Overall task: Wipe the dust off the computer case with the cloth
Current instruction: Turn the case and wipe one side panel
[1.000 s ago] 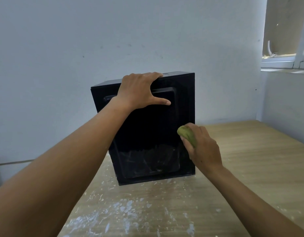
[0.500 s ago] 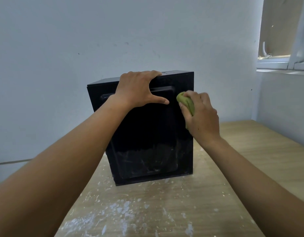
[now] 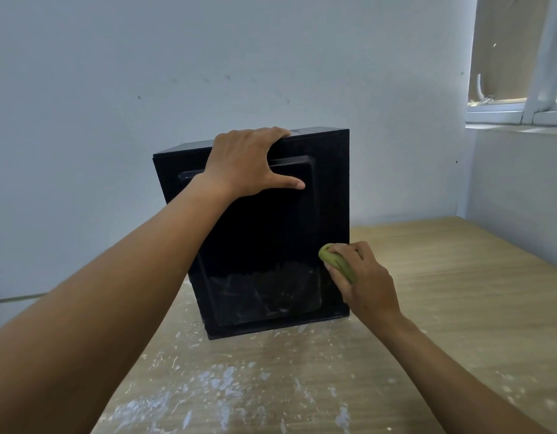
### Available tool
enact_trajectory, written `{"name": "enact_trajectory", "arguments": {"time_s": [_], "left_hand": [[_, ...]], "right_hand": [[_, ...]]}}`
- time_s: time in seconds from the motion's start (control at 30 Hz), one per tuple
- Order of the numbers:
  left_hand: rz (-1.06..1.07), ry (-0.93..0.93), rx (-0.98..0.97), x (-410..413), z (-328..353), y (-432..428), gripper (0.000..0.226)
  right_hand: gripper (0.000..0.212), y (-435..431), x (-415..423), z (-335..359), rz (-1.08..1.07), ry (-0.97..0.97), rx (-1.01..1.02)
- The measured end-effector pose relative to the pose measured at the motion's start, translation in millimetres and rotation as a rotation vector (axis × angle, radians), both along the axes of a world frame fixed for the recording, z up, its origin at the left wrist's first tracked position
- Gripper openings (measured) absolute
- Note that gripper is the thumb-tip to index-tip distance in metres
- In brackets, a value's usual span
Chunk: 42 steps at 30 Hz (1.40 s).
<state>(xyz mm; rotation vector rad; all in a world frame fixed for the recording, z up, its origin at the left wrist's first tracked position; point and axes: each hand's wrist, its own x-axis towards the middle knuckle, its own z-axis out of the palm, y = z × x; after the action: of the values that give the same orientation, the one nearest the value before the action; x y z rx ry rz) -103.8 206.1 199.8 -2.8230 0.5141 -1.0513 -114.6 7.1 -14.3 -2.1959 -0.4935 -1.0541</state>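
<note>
The black computer case [image 3: 261, 233] stood on end on the wooden table [image 3: 458, 292], close to the pale wall [image 3: 114, 89], with its broad side panel facing me. My left hand [image 3: 245, 164] gripped it at the top: the fingers [image 3: 270, 133] were hooked over the upper edge and out of my sight beyond the knuckles, while the thumb [image 3: 289, 184] lay stretched out flat across the raised part of the panel. My right hand [image 3: 364, 277] was low at the right side of the case, its fingers curled round a bunched green cloth [image 3: 336, 261], which pressed against the flat strip between the raised panel and the case's right edge. Only a wad of the cloth showed past my fingers; the rest was hidden in my palm. The lower part of the raised panel [image 3: 264, 292] carried grey smears and streaks of dust, while the upper part looked plain black. White flecks [image 3: 214, 383] lay scattered over the tabletop in front of the case, thickest near me. At the upper right a white window frame [image 3: 521, 114] was set into the corner of the room, well apart from the case.
</note>
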Motion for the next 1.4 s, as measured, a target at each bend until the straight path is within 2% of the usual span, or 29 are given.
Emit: {"name": "enact_trajectory", "arguments": {"time_s": [0.23,0.57,0.7,1.0,1.4], "left_hand": [[-0.008,-0.014,0.003,-1,0,-1,0.096],[-0.001,-0.02,0.011,0,1,-1,0.096],[-0.003,-0.019,0.011,0,0,-1,0.097],[-0.007,-0.019,0.002,1,0,-1,0.096],[-0.002,0.007,-0.002,-3,1,-1,0.095]], "right_hand": [[0.028,2,2,17,-0.05,-0.035,0.043],[0.028,6,10,150,-0.15,-0.109,0.175],[0.026,11,13,171,-0.151,-0.127,0.195],[0.028,11,8,109,-0.155,-0.128,0.077],[0.027,9,-4,-18,-0.104,0.024,0.045]]}}
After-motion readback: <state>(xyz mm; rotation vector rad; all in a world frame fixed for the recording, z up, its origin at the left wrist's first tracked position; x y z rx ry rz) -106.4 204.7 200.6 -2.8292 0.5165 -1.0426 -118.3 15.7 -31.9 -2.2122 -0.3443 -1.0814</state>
